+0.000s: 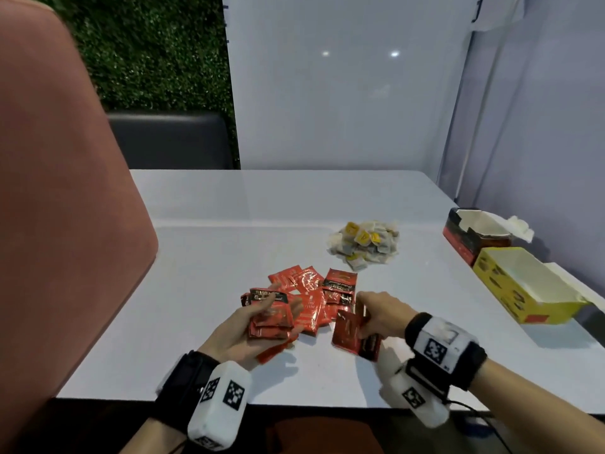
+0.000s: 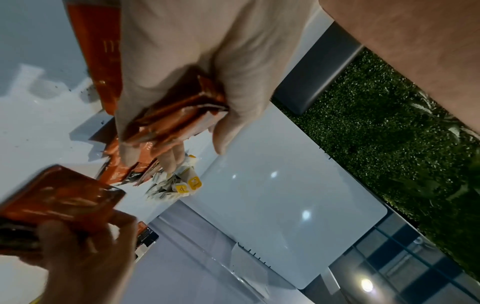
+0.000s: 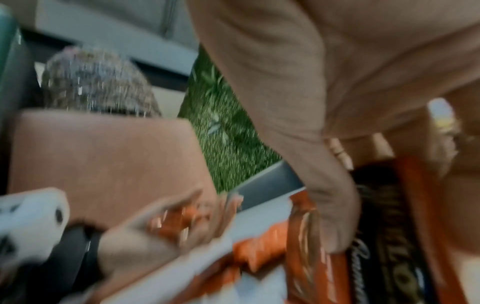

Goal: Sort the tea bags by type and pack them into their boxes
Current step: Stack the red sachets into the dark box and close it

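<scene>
Red foil tea sachets (image 1: 311, 290) lie scattered on the white table (image 1: 229, 204) between my hands. My left hand (image 1: 255, 326) lies palm up and holds a small stack of red sachets (image 1: 270, 317) under its thumb; the left wrist view shows the same stack (image 2: 176, 117) gripped in the fingers. My right hand (image 1: 379, 314) grips a few red sachets (image 1: 352, 334) just to the right, seen blurred in the right wrist view (image 3: 376, 236). A heap of white tea bags with yellow tags (image 1: 365, 242) sits farther back. A red-black box (image 1: 471, 232) and a yellow box (image 1: 523, 283) stand open at the right.
A pink chair back (image 1: 59, 191) rises at the left of the table. A grey wall panel (image 1: 343, 83) stands behind the far edge. Both boxes sit near the table's right edge, against the wall.
</scene>
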Available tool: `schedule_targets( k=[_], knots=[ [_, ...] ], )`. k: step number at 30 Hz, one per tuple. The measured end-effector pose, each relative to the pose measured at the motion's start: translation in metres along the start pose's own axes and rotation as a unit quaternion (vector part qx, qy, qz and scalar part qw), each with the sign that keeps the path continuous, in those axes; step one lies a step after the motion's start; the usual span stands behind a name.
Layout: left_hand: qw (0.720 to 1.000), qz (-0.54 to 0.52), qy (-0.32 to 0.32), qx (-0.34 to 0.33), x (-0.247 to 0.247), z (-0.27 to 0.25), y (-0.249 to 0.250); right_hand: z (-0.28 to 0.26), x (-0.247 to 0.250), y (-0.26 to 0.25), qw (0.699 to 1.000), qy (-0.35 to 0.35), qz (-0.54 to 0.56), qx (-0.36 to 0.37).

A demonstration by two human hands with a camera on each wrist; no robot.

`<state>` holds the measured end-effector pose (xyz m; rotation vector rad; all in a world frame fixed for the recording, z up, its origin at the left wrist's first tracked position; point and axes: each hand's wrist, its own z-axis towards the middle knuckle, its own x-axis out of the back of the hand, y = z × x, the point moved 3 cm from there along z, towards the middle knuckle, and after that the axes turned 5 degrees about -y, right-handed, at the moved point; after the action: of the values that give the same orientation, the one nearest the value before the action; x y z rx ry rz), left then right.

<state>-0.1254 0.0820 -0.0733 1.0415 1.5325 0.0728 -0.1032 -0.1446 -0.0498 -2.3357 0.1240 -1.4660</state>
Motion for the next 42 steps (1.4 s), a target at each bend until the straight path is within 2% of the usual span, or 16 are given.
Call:
schedule_targets(
  k=[4, 6, 8, 10, 12, 16, 19, 21, 23, 26, 31, 35, 39, 42],
  knots=[
    [0.999, 0.033, 0.002, 0.032, -0.002, 0.005, -0.003, -0.018, 0.05, -0.011, 0.988, 0.07, 0.059, 0.125],
    [0.997, 0.061, 0.005, 0.057, -0.01, 0.007, -0.006, -0.019, 0.067, -0.032, 0.974, 0.066, 0.091, 0.198],
    [0.996, 0.04, -0.023, 0.08, -0.021, 0.01, -0.01, -0.011, 0.07, -0.053, 0.962, 0.043, 0.123, 0.24],
    [0.995, 0.009, -0.042, 0.085, -0.03, 0.013, -0.014, 0.003, 0.065, -0.07, 0.963, 0.038, 0.119, 0.237],
    [0.996, 0.022, -0.05, 0.072, -0.035, 0.014, -0.013, 0.016, 0.056, -0.085, 0.966, 0.044, 0.091, 0.238],
    [0.991, 0.132, -0.011, 0.032, -0.028, 0.009, -0.007, 0.028, 0.043, -0.102, 0.965, 0.059, 0.042, 0.253],
    [0.991, 0.129, 0.013, 0.026, -0.015, 0.007, -0.001, 0.024, 0.044, -0.101, 0.958, 0.086, 0.027, 0.274],
    [0.99, 0.138, 0.027, 0.024, -0.013, 0.007, 0.002, 0.019, 0.038, -0.099, 0.959, 0.049, 0.012, 0.278],
    [0.988, 0.15, 0.044, 0.017, -0.019, 0.009, 0.002, 0.019, 0.022, -0.098, 0.961, -0.013, -0.053, 0.27],
    [0.986, 0.151, 0.071, 0.026, -0.027, 0.014, -0.002, 0.024, -0.001, -0.099, 0.954, -0.016, -0.131, 0.271],
    [0.99, 0.114, 0.069, 0.052, -0.034, 0.011, 0.0, 0.022, -0.008, -0.1, 0.931, 0.034, -0.109, 0.347],
    [0.985, 0.139, 0.081, 0.058, -0.032, 0.01, 0.001, 0.025, -0.006, -0.097, 0.94, -0.002, -0.048, 0.337],
    [0.983, 0.151, 0.084, 0.062, -0.033, 0.01, 0.001, 0.02, -0.01, -0.101, 0.937, 0.04, -0.092, 0.335],
    [0.987, 0.129, 0.052, 0.079, -0.038, 0.007, -0.002, 0.011, -0.001, -0.086, 0.94, -0.021, -0.037, 0.34]
  ],
)
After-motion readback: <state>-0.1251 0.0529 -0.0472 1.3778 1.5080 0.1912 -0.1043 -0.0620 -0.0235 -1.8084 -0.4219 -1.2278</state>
